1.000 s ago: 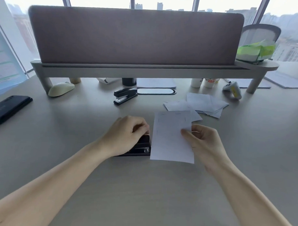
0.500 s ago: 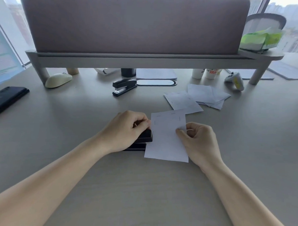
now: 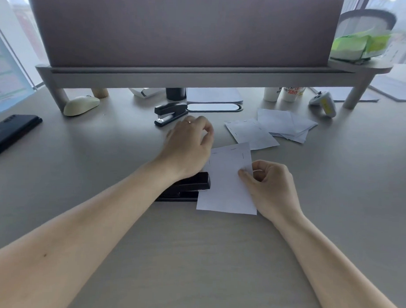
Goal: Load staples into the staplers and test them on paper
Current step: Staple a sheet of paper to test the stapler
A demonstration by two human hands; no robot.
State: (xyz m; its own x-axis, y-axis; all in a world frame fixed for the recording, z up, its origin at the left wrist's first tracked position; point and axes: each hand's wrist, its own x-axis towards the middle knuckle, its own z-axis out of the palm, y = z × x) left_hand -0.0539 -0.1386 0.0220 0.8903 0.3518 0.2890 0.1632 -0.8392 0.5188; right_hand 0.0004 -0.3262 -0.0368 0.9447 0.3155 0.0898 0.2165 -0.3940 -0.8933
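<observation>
The near black plastic stapler [image 3: 189,184] lies flat on the grey wooden table [image 3: 193,257]. Its mouth is turned to the right, so paper can be fed in from that side. The small white sheet of paper [image 3: 226,184] lies at this mouth. Whether its left edge is under the head or only touching it cannot be told. Several staples show near the top of the sheet, so it seems to serve as the test sheet.

The right hand [image 3: 274,191] pinches the sheet's right edge with its curled fingers [image 3: 244,172], probably to keep it from sliding. The left hand [image 3: 188,148] hovers beyond the stapler's head. Its fingers are loosely curled and hold nothing. It is between the near stapler and the second black stapler [image 3: 170,112], which stands farther back. One stapled white sheet [image 3: 251,134] lies near on the right, perhaps put aside after testing.
</observation>
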